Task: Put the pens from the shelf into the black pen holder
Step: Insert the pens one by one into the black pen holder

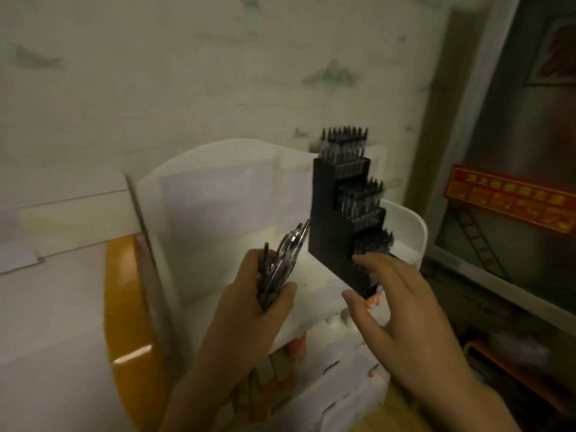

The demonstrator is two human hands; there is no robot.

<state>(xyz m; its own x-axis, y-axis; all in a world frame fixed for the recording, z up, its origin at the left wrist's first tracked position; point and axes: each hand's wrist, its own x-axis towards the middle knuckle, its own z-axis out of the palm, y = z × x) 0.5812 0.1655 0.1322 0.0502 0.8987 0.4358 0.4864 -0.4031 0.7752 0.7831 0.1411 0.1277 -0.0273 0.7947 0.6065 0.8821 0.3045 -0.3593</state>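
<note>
Pens [282,265] bunching in left hand [249,304], beside the black pen holder [330,238] on the white shelf [414,226].
Left grip clenching the bundle; right hand [392,304] reaching, fingers relaxed, touching the nearly full tiered holder. Likely risks: tipping it, loose pens slipping out.

1. The stepped pen holder [327,226] is black
2. The pens [280,263] in the left hand [258,304] are clear and dark grey
3. The shelf [408,226] is white
4. The wall [187,73] is pale with grey-green smudges
5. The sign [511,198] is red with yellow writing
6. The surface [121,294] is orange-yellow
</note>
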